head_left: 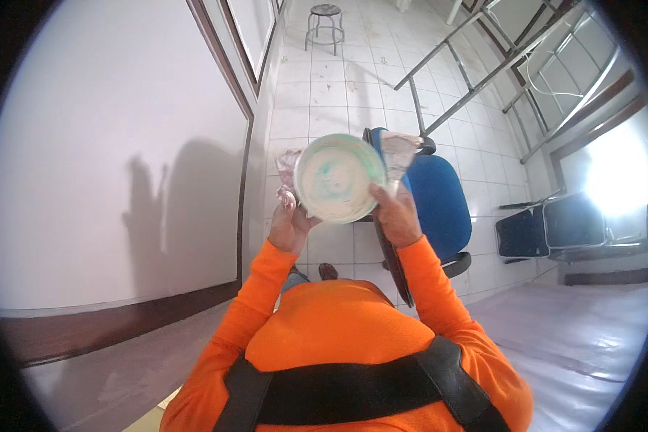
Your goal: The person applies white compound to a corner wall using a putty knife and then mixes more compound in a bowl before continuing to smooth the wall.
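A round, pale tub (340, 180) is held up in front of my chest. Its inside is coated with off-white paste and teal smears. My left hand (292, 225) is closed at its lower left rim, fingers partly hidden beneath. Beside that hand a pinkish, paste-smeared piece (289, 170) sticks up; I cannot tell its kind. My right hand (396, 214) grips the tub's right rim, thumb on the edge. From the same hand rises a fan-shaped, paste-smeared putty knife (400, 150), its handle hidden.
Under my right arm stands a blue office chair (443, 205) with dark armrests. A metal frame (475, 86) leans at the right, near black chairs (554, 227). A round stool (325, 25) stands far ahead on white floor tiles. A white wall panel (122, 158) with brown trim runs along my left.
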The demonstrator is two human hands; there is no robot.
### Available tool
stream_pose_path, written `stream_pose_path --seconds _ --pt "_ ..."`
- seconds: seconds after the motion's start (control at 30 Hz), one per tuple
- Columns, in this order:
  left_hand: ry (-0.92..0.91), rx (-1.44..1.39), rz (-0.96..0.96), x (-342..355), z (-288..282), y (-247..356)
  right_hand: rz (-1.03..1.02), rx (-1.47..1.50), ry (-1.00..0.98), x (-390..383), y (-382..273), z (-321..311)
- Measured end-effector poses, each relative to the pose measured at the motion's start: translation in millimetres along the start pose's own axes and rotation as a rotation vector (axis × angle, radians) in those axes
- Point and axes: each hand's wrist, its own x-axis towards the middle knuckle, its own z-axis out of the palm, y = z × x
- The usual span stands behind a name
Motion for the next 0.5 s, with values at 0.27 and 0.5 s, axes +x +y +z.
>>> stream_pose_path --seconds 0.27,0.5 --pt "0.1 0.501 0.102 -2.0 -12.5 21.3 -0.147 -0.301 0.255 7.6 -26.2 -77.6" --pt "0.138 0.456 0.304 8.8 -114.9 2.9 -0.136 -0.395 0.33 17.0 -23.8 -95.3"
